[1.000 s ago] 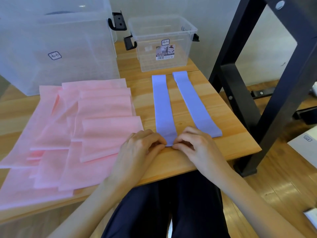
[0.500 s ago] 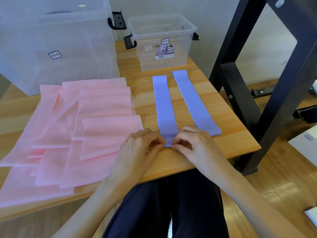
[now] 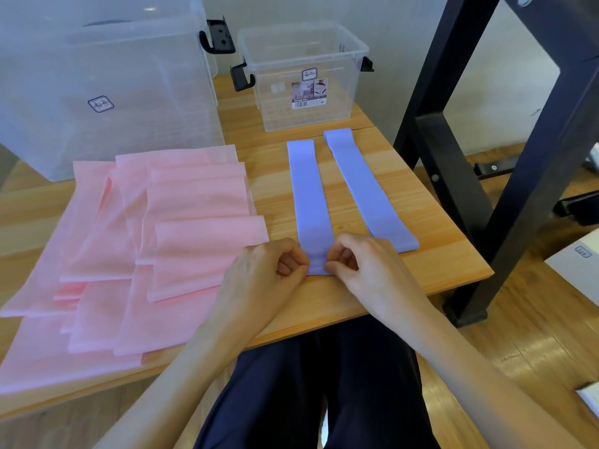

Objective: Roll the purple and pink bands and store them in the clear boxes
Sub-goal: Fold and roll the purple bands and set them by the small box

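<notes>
Two purple bands lie flat side by side on the wooden table. My left hand and my right hand pinch the near end of the left purple band from either side, fingers curled at its edges. The right purple band lies untouched beside my right hand. Several pink bands are spread in an overlapping pile left of my hands. A small clear box stands open behind the purple bands. A large clear box stands behind the pink pile.
A black metal frame rises just right of the table. The table's front edge runs close under my wrists, with my dark trousers below. A white box lies on the wooden floor to the right.
My fingers have curled tighter on the near end of the left purple band. The bands and boxes have not shifted.
</notes>
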Motion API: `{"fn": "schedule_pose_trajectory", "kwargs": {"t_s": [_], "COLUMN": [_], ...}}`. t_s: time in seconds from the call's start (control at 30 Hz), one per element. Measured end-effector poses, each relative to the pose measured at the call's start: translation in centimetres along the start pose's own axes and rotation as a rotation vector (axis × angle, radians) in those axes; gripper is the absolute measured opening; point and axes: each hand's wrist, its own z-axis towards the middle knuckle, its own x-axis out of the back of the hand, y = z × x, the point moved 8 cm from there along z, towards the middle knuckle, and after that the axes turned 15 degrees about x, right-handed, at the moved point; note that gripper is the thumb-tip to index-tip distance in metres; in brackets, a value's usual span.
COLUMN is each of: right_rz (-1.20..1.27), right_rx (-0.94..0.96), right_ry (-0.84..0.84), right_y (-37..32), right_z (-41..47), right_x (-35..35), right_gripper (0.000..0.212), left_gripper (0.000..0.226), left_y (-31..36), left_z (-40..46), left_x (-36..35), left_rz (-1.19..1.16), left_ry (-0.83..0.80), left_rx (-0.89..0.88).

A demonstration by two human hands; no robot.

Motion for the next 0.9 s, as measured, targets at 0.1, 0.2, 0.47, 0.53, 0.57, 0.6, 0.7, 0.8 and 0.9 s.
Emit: {"fn": "schedule_pose_trajectory", "kwargs": {"t_s": [0.1, 0.2, 0.47, 0.53, 0.57, 0.6, 0.7, 0.8, 0.9], "right_rz": [-0.03, -0.046, -0.164, -0.139, -0.119, -0.104, -0.071, -0.006, 0.061], "right_rx": [-0.01, 0.038, 0.324, 0.307, 0.295, 0.284, 0.249, 0.194, 0.117], "right_ry": [-0.006, 0.006, 0.134, 0.154, 0.169, 0.186, 0.187, 0.116, 0.086], "right_y": [-0.1, -0.1, -1.3, -1.0, -0.8, -0.7, -0.6, -0.4, 0.1], "right_z": [0.2, 0.2, -2.0, -2.2, -2.1, -2.0, -1.4, -1.3, -1.4], "right_x": [-0.2, -0.2, -1.2, -1.2, -1.1, -1.0, -0.9, -0.9, -0.8], "right_gripper": [0.006, 0.007, 0.006, 0.007, 0.009, 0.011, 0.013, 0.012, 0.005], "left_gripper": [0.012, 0.012, 0.016, 0.019, 0.017, 0.013, 0.008, 0.009, 0.014], "left_y": [0.5, 0.9, 1.5, 1.1, 0.9, 0.9, 1.0, 0.9, 0.4], "left_z": [0.1, 0.0, -1.9, -2.1, -2.1, -1.9, -1.3, -1.0, -1.0], "left_x": [0.2, 0.3, 0.0, 0.0, 0.0, 0.0, 0.2, 0.2, 0.0], "left_rz": [0.061, 0.089, 0.278, 0.266, 0.255, 0.242, 0.205, 0.167, 0.119], "left_ry": [0.048, 0.075, 0.264, 0.247, 0.233, 0.218, 0.177, 0.111, 0.04], "left_rx": [-0.005, -0.081, -0.487, -0.485, -0.469, -0.446, -0.373, -0.311, -0.193]}}
